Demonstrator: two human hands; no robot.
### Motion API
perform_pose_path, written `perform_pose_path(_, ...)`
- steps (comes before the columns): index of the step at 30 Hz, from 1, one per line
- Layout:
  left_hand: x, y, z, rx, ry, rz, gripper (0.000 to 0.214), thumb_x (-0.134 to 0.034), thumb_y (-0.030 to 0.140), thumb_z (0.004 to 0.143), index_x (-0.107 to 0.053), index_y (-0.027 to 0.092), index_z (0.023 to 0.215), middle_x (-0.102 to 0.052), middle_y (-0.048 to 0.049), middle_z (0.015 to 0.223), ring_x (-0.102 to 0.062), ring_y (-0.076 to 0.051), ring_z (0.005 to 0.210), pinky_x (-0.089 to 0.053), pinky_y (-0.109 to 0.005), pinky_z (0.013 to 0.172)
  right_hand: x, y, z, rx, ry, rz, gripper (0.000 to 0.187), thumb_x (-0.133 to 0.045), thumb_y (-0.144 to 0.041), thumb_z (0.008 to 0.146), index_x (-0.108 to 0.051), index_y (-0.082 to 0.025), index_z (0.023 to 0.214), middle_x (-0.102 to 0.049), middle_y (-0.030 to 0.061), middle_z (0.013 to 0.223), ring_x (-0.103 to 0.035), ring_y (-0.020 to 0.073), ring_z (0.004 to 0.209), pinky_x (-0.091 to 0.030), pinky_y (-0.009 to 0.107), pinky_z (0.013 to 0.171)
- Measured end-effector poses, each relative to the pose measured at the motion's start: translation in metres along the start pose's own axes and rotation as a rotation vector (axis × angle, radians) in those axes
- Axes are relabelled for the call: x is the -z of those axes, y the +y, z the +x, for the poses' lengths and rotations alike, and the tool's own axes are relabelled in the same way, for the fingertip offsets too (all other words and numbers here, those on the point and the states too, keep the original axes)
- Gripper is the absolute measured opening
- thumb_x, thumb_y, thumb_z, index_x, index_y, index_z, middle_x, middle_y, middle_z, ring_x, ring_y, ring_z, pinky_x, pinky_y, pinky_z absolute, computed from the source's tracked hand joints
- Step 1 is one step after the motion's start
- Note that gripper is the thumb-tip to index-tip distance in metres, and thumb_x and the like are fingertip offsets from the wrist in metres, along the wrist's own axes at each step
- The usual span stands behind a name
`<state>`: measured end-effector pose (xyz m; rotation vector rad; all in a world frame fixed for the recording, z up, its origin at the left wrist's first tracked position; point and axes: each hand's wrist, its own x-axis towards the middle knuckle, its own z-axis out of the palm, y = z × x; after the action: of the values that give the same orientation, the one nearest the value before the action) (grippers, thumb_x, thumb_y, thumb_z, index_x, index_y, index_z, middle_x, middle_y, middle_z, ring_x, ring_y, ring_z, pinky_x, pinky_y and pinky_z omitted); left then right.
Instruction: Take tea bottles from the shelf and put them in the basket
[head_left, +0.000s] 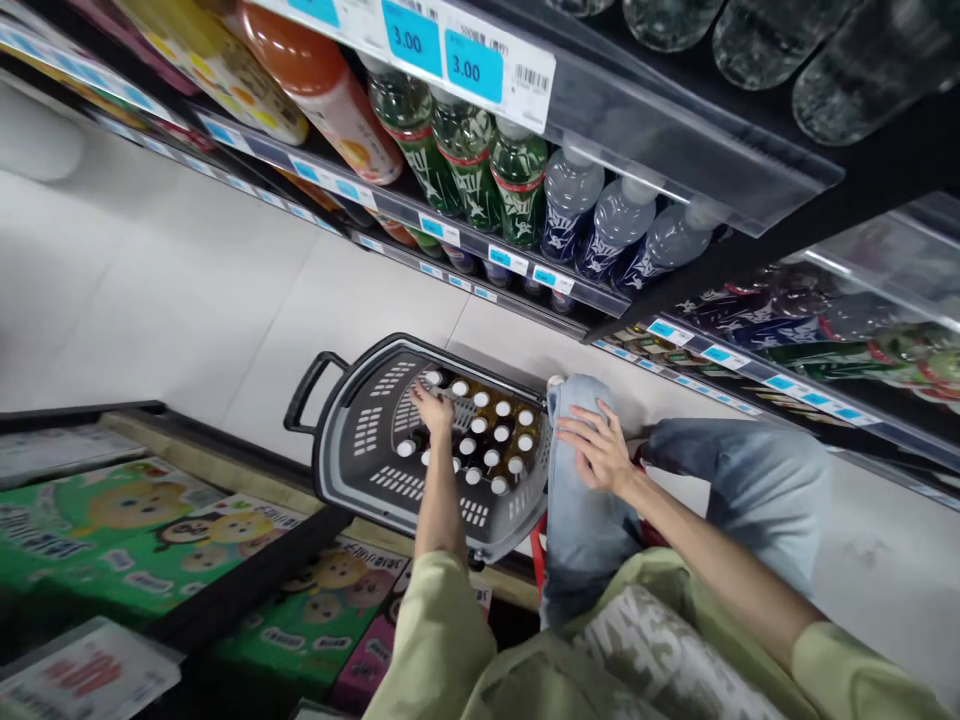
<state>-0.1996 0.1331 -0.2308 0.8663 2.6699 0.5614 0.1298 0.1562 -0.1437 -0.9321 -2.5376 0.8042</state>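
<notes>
The fingers (441, 400) of my left hand (431, 408) are bent down onto the white-capped bottles (491, 440) packed in the grey basket (366, 432) on the floor, though I can't tell whether they've closed round a neck. My right hand (598, 448) lies flat and loose on my knee (570, 395), holding nothing. I'd grip one neck squarely and lift straight up, since a slanted pull could tip the neighbours.

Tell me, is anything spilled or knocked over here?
Nothing stands out. The white-capped bottles stand upright in the grey plastic basket, where the left hand reaches in. The right hand rests on a blue-jeans knee. No spill shows on the pale floor.
</notes>
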Motion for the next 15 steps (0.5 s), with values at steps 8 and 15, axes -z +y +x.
perform_pose_path(8,0.055,0.042,-0.221,-0.082,-0.203,-0.293,0.037,-0.038,0.021,0.111,-0.064,0.004,0.131,-0.071,-0.0152,0.129,-0.067,-0.019,0.122,-0.053,-0.030,0.110,-0.002,-0.004,0.002,0.066,0.111,0.009,0.042,-0.047,-0.015,0.094,-0.073,-0.022,0.127,-0.076,0.0072,0.132,-0.055,0.0267,0.143,-0.012,0.057,0.137)
perform_pose_path(15,0.041,0.076,-0.312,-0.407,-0.287,0.043,0.091,-0.071,0.033,0.089,-0.031,0.005,0.167,-0.024,-0.0326,0.173,-0.031,-0.048,0.160,-0.040,-0.063,0.124,-0.010,-0.007,0.007,-0.023,0.039,0.005,0.041,-0.053,-0.015,0.090,-0.077,-0.021,0.122,-0.076,0.0080,0.133,-0.054,0.0283,0.143,-0.013,0.060,0.135)
